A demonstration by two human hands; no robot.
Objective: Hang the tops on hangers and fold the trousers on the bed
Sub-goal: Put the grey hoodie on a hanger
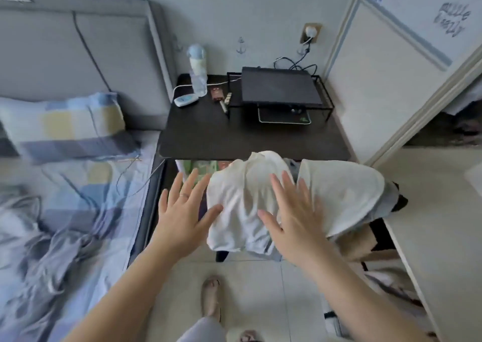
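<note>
White top (234, 185) is lying draped over a heap, just in front of the dark tabletop (208, 138).
The left hand (182, 211) and right hand (294, 216) are hovering by it, fingers spread, grasping nothing; light and floppy, it is probably wanting a pinch at both shoulders.

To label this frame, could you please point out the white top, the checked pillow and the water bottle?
white top (242, 185): head view, crumpled middle of the cloth.
checked pillow (65, 127): head view, centre of its face.
water bottle (197, 66): head view, white band below the cap.
</note>
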